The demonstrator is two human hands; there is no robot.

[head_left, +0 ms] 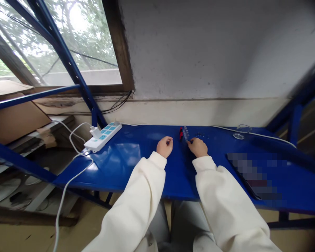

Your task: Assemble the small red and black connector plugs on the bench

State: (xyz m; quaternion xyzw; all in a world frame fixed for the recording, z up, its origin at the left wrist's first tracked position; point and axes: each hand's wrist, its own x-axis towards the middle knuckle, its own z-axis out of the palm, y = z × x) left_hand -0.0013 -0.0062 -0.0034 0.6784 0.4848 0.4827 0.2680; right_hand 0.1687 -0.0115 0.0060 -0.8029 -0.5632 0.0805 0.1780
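On the blue table (136, 175), my right hand (198, 147) has its thumb and fingertips closed at the near end of a clear, knobbly strip that looks like a terminal strip (186, 134). Just left of the strip lies a small red and black object (181, 134), its kind too small to tell. My left hand (165, 147) hovers to the left with its fingers curled into a pinch; what is in them, if anything, cannot be made out. Beyond my right hand several tiny dark pieces (200, 135) are scattered on the tabletop.
A white power strip (103, 136) with a plug in it sits at the table's left end, its cable hanging over the edge. To the right stand a clear round container (238, 134) and a blurred-out flat dark item (248, 178). Blue metal posts frame both sides.
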